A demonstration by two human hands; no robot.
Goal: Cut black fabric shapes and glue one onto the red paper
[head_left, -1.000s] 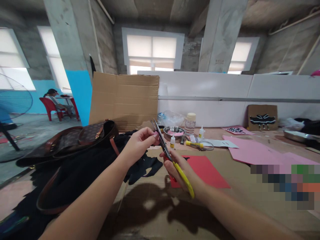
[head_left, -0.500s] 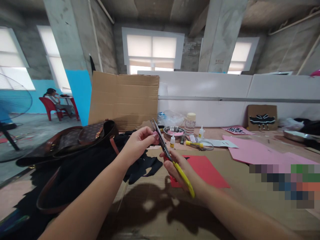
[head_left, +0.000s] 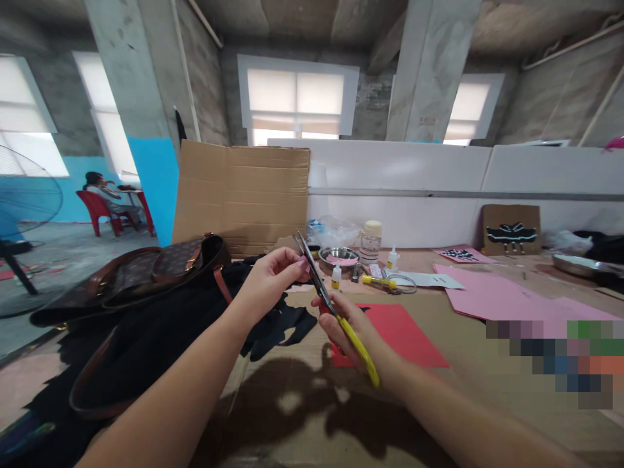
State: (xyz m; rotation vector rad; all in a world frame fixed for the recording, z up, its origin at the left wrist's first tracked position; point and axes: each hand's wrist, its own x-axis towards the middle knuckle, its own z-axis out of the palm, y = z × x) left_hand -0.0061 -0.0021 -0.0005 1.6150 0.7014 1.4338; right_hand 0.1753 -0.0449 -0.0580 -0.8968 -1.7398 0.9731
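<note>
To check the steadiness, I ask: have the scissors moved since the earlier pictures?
No, not visibly: the scissors in the right hand keep the same place against the metal bowl.

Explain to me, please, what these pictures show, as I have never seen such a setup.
There is no machine here: these are a person's bare hands, filmed by one camera worn on the head, looking forward and down. The right hand holds yellow-handled scissors. The left hand is pinched closed beside them; anything between its fingertips is too small to make out. Below lies cardboard bearing a red sheet, with black scraps leftward. Beyond are small dropper bottles, a metal bowl and pink sheets.
</note>
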